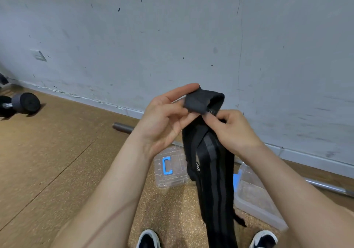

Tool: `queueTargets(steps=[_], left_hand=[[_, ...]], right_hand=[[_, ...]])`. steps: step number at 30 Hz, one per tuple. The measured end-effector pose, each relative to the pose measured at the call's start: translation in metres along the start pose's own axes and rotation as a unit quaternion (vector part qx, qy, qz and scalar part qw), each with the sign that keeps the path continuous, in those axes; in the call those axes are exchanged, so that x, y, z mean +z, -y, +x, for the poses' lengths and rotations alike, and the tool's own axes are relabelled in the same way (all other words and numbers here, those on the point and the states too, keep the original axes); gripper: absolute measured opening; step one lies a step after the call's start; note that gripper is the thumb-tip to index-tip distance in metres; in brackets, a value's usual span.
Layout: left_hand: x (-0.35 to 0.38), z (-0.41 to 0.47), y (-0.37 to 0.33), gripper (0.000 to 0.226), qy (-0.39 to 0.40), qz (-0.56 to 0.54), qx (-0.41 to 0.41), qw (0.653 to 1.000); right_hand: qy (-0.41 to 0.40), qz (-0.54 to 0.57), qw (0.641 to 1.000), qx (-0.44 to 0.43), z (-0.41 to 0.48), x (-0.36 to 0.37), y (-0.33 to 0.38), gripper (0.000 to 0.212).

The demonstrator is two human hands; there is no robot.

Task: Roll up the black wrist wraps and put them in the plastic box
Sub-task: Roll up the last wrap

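A black wrist wrap (212, 171) with grey stripes hangs in front of me, its top end folded over. My left hand (164, 117) pinches the folded top end between thumb and fingers. My right hand (231, 129) pinches the wrap just below the fold. The long tail drops down between my shoes. The clear plastic box (254, 198) lies open on the floor at lower right, partly behind the wrap. Its clear lid (170, 169) with a blue handle lies on the floor below my left hand.
A metal barbell bar (325, 186) lies along the base of the scuffed grey wall. A dumbbell (23, 103) rests on the cork floor at far left. My two dark shoes (148, 239) show at the bottom edge.
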State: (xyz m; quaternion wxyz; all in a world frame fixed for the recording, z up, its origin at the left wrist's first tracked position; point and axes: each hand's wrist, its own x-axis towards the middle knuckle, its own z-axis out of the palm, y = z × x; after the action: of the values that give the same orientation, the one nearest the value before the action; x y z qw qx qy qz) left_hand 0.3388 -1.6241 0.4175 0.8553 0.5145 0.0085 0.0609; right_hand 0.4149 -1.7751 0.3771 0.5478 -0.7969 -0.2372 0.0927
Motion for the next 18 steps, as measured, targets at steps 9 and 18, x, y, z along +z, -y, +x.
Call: queueTargets(steps=[9, 18], left_hand=[[-0.007, -0.002, -0.016, 0.015, -0.117, 0.379, 0.141, 0.907], [0.006, -0.01, -0.019, 0.034, -0.105, 0.539, 0.166, 0.819]], right_hand=[[0.022, -0.139, 0.99, 0.011, 0.001, -0.015, -0.001, 0.042], [0.069, -0.225, 0.972, 0.019, 0.005, -0.018, -0.006, 0.036]])
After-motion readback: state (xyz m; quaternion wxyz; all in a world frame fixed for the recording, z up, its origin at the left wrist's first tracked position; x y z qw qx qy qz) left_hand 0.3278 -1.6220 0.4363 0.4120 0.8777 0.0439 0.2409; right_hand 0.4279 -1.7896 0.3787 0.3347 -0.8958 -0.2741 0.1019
